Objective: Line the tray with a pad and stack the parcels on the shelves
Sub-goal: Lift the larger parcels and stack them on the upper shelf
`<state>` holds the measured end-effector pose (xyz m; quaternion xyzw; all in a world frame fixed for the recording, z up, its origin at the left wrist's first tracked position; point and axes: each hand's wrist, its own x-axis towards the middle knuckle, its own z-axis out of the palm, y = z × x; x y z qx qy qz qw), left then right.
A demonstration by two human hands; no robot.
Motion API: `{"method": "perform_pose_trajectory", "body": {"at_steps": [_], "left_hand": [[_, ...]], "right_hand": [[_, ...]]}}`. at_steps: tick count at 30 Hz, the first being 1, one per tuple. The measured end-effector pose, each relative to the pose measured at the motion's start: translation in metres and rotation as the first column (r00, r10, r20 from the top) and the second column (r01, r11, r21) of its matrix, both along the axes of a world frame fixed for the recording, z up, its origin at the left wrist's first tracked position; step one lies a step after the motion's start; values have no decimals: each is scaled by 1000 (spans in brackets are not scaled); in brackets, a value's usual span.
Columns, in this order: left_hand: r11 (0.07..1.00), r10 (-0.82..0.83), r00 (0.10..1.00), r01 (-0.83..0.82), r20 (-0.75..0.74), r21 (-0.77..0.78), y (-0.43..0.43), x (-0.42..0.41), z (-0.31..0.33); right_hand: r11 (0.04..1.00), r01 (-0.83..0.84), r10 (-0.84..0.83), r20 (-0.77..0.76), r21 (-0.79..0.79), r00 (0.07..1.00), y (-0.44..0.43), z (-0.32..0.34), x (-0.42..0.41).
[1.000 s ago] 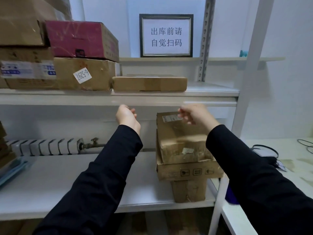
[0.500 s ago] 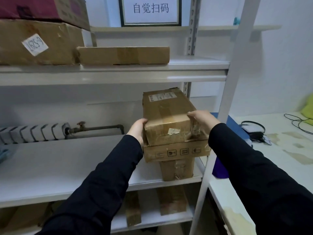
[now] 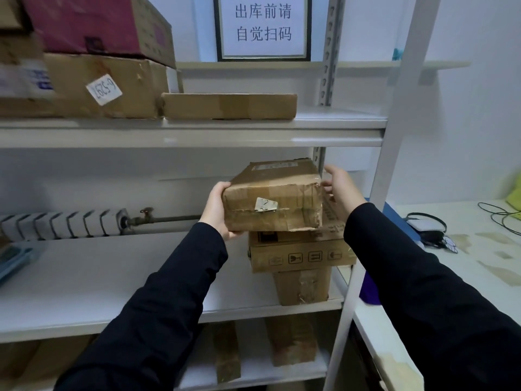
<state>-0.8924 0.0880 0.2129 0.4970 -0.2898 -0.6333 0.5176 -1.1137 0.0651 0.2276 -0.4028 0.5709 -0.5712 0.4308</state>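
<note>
A worn brown parcel [image 3: 275, 197] with a torn white sticker is lifted and shifted left over the stack on the middle shelf [image 3: 84, 277]. My left hand [image 3: 218, 210] grips its left end, fingers under it. My right hand [image 3: 339, 187] is at its right end with fingers spread, touching the corner. Under it sits a printed carton [image 3: 301, 256] on top of a narrower taped box [image 3: 303, 287].
The upper shelf [image 3: 338, 122] holds a flat parcel [image 3: 229, 106], a labelled brown box [image 3: 104, 87] and a red box [image 3: 93, 24]. A framed sign [image 3: 263, 26] stands behind. A white upright post [image 3: 394, 131] is at right, next to a desk [image 3: 465, 249] with cables. More boxes lie on the bottom shelf.
Both hands came down onto the top parcel, took its ends, then lifted it off the stack and shifted it left. The view moved closer.
</note>
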Motion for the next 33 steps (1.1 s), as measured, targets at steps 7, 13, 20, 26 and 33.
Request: {"method": "perform_pose_trajectory", "body": {"at_steps": [7,13,20,26,33], "left_hand": [[998,59,998,-59,19,11,24,57,13],[999,-32,998,34,50,-43,56,95,33],[991,-91,992,99,87,-91,97,132,46],[995,-37,999,38,17,-97,126,156,47],[993,-22,1000,22,3,-113,154,166,48]], "right_hand": [[999,-13,10,97,33,995,37,14,39],[998,-67,68,169,-14,983,78,33,85],[999,43,-35,256,-26,966,138,43,129],[985,154,-137,189,-80,972,180,53,167],[980,184,-176,103,-78,979,225,67,191]]}}
